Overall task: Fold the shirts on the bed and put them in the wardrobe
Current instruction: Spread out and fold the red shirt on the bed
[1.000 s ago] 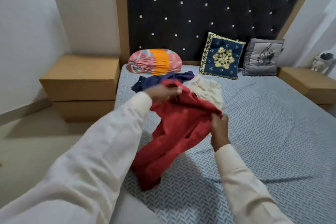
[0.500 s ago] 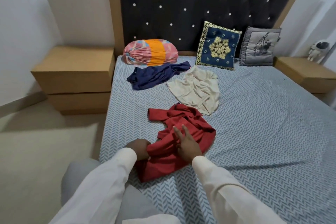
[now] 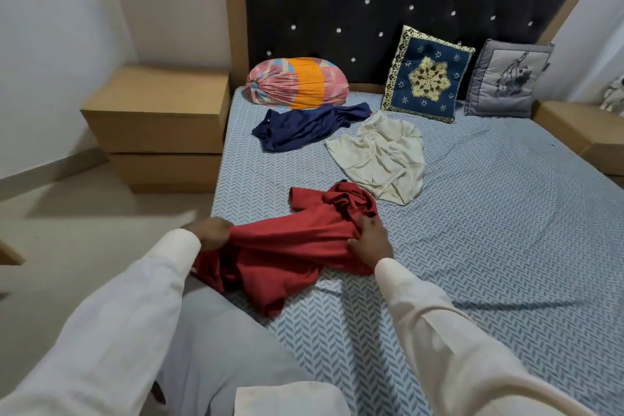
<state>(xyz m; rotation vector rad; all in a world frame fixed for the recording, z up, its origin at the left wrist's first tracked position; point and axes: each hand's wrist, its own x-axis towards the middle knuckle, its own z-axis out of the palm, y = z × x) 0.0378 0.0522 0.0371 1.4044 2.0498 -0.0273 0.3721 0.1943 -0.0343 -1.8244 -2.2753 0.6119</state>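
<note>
A crumpled red shirt (image 3: 297, 246) lies at the near left edge of the bed (image 3: 489, 246), partly hanging over the side. My left hand (image 3: 211, 233) grips its left end beyond the bed's edge. My right hand (image 3: 369, 241) pinches the cloth near the bunched collar. The fabric is stretched between the two hands. Farther back lie a cream shirt (image 3: 381, 159) and a navy shirt (image 3: 307, 127), both unfolded and spread loosely.
A pink and orange bolster (image 3: 297, 83), a blue embroidered cushion (image 3: 427, 78) and a grey cushion (image 3: 506, 78) stand against the dark headboard. Wooden bedside units (image 3: 158, 125) flank the bed. Floor lies to the left. No wardrobe is in view.
The red shirt came down from the air onto the bed. My left hand has pulled its end out to the left, and my right hand now pinches the cloth instead of lying flat.
</note>
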